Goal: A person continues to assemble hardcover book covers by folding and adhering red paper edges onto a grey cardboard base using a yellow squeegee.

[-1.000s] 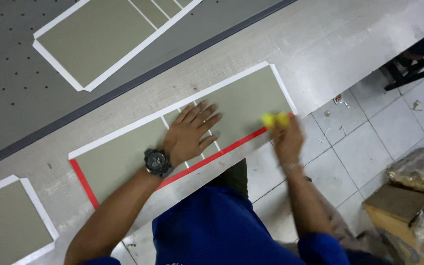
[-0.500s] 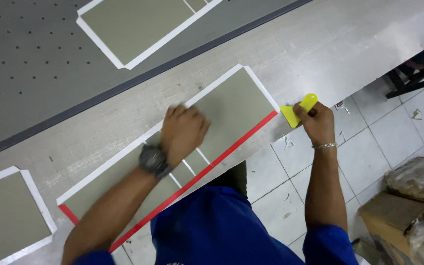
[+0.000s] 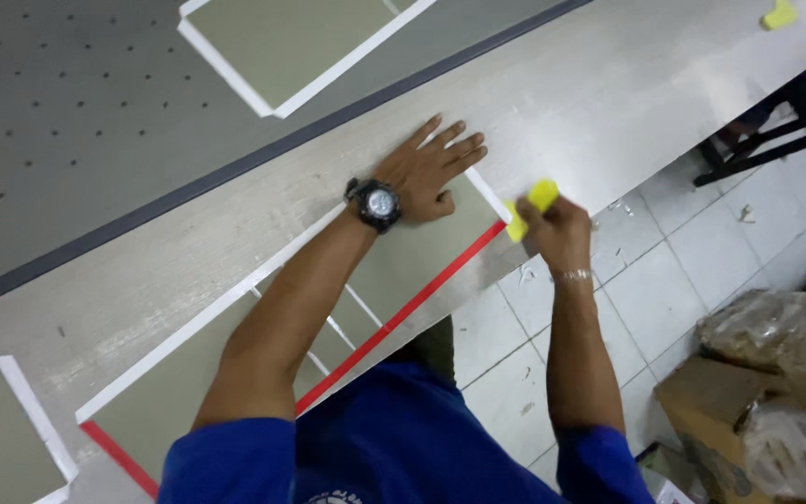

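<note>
Left hand (image 3: 431,168) is pressing flat on the thin olive panel (image 3: 412,252) at the desk's (image 3: 608,103) near edge; right hand (image 3: 557,229) is gripping a yellow scraper (image 3: 532,205), probably rigid plastic. Panel is looking light, flexy; holding it by the edges is safest.

Flat grey-green sheet (image 3: 403,266) with white strips along its far and right edges and a thin red strip along the near edge; lying slanted on the pale table, its right end at the table's near edge; partly hidden under an arm; pressed flat near its right end by an open palm; small bright yellow tool (image 3: 532,207), held tight in a fist, touching the sheet's right corner where the red strip ends.
</note>
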